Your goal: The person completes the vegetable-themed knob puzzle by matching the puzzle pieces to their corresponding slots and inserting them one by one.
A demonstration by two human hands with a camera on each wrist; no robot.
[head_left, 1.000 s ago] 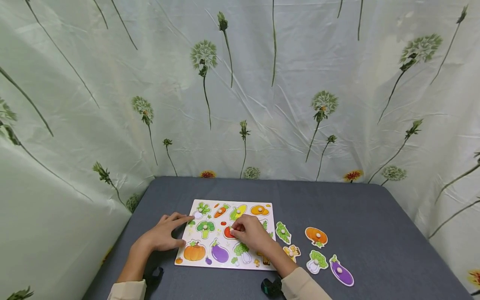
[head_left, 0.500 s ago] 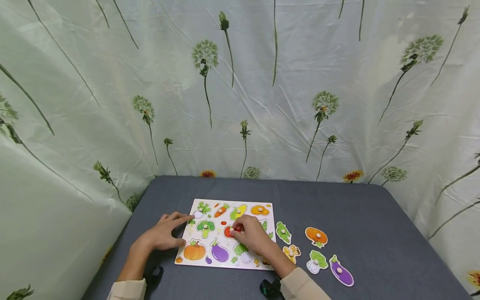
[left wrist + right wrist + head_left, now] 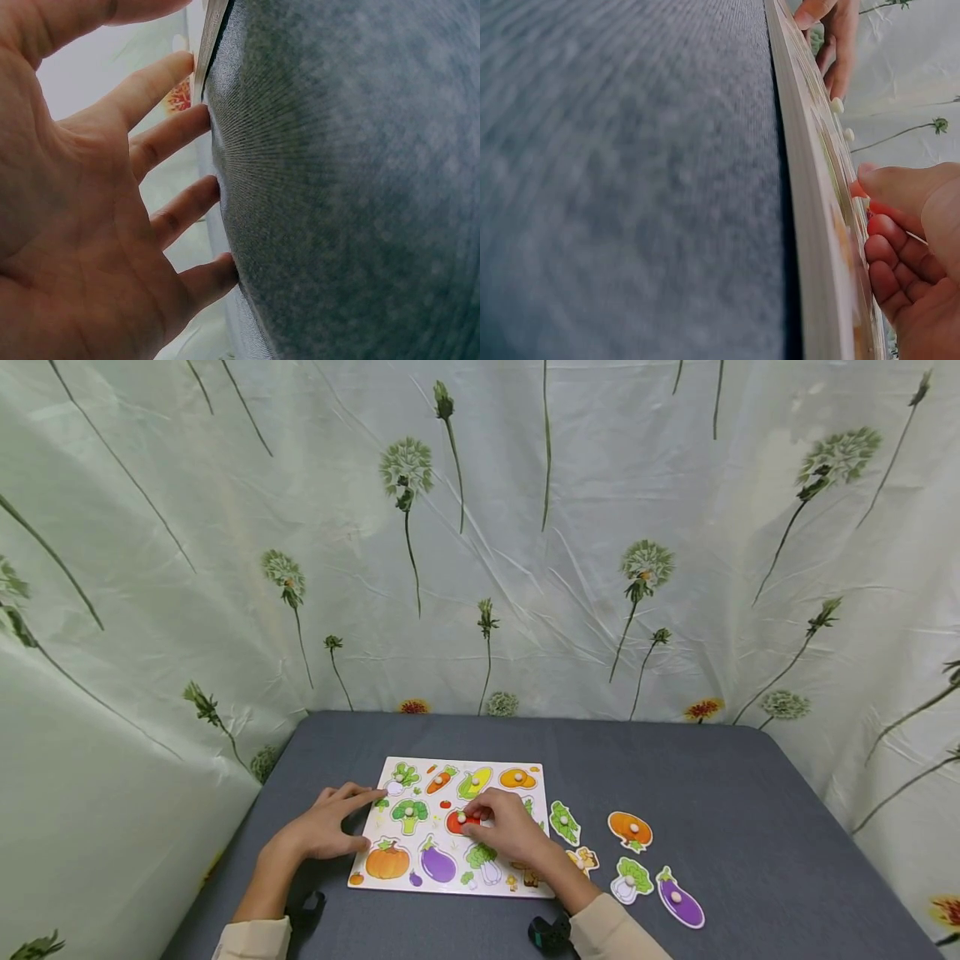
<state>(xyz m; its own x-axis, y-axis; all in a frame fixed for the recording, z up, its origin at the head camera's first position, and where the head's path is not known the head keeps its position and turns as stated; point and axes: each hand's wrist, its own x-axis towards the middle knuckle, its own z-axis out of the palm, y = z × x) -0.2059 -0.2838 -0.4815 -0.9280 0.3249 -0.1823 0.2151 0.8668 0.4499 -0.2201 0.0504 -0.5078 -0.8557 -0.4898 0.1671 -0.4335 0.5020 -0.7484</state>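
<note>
A white vegetable puzzle board [image 3: 457,891] lies on the table. My left hand [image 3: 325,827] rests at its left edge, fingers spread, thumb and index fingertip touching the board; the left wrist view shows the same spread left hand [image 3: 97,195]. Over the middle of the board, my right hand [image 3: 508,828] pinches a red tomato puzzle piece [image 3: 453,822] between thumb and index finger, partly hiding it. In the right wrist view, the right hand [image 3: 919,240] has its other fingers curled near the board's surface. Whether the tomato piece sits flush in its recess I cannot tell.
Right of the board lie loose knobbed pieces: a green leafy one [image 3: 565,823], an orange pumpkin [image 3: 630,832], a bok choy [image 3: 632,881], a purple eggplant [image 3: 679,898] and a yellowish piece [image 3: 585,860] partly behind my right wrist. A flowered curtain [image 3: 480,527] hangs behind the table.
The fingers of my right hand have shifted slightly on the tomato piece, and more of the red shows now. My left hand and the board have stayed in place.
</note>
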